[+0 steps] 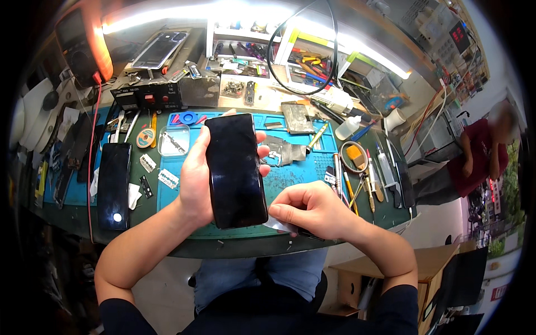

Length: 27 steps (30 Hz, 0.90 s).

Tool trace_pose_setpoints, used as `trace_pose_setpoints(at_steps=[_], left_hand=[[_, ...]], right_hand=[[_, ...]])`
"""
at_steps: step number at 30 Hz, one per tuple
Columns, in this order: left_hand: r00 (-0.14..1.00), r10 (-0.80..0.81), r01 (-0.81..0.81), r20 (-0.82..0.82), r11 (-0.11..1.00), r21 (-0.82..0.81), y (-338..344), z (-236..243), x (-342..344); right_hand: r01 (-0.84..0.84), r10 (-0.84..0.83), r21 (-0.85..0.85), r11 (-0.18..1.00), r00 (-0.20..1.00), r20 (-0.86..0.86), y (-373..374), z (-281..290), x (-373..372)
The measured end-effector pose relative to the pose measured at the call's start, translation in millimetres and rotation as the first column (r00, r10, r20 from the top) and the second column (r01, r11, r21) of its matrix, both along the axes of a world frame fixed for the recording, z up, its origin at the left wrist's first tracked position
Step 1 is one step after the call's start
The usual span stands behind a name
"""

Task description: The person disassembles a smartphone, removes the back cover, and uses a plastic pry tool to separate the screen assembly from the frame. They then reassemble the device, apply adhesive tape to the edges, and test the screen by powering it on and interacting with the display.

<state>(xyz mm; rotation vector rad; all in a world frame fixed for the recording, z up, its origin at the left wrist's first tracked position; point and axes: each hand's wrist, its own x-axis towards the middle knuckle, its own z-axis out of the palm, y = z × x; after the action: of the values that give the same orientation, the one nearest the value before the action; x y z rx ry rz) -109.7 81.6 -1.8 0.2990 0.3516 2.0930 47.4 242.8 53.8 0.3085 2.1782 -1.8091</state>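
My left hand (195, 181) grips a black smartphone (234, 170) upright, screen toward me, with fingertips wrapped round its right edge. My right hand (304, 209) is closed at the phone's lower right, thumb and index pinching a thin translucent sheet (278, 224). A dark object lies partly hidden beneath that hand. Behind the phone, a teal repair mat (304, 173) bears a metal sheet piece (285, 153), a clear plastic box (170, 139) and razor blades (168, 180). A second black phone (113, 184) lies left of my left arm.
Several pens, brushes and a tape roll (353, 155) sit at the right, near a dropper bottle (347, 128). A powered box (156, 95), tool shelves (307, 64) and a red cable (91, 167) surround the bench. At far right stands another person (474, 162). A wooden cabinet (430, 262) is lower right.
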Motion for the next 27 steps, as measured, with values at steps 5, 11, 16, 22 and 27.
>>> trace_pose_setpoints(at_steps=[5,11,16,22,27], left_hand=[[0.999,-0.034,0.034,-0.038,0.999,-0.002,1.2,-5.2,-2.2],[0.984,0.167,-0.171,-0.057,0.983,-0.064,-1.0,10.4,6.7],[0.958,0.268,-0.280,-0.100,0.951,-0.129,-1.4,14.9,6.3],[0.957,0.274,-0.288,-0.099,0.943,-0.165,-3.2,11.4,5.3],[0.987,0.142,-0.150,-0.071,0.981,-0.123,-3.4,6.0,-3.0]], right_hand=[[0.025,-0.025,-0.041,0.999,1.000,0.013,-1.3,-5.0,1.2],[0.163,-0.170,-0.128,0.978,0.984,-0.050,-4.6,-11.3,3.8],[0.246,-0.275,-0.202,0.948,0.952,-0.133,-8.5,-19.5,3.3],[0.313,-0.349,-0.230,0.922,0.927,-0.138,-15.4,-28.2,0.2],[0.229,-0.250,-0.179,0.957,0.962,-0.108,-7.4,-22.5,-2.8]])
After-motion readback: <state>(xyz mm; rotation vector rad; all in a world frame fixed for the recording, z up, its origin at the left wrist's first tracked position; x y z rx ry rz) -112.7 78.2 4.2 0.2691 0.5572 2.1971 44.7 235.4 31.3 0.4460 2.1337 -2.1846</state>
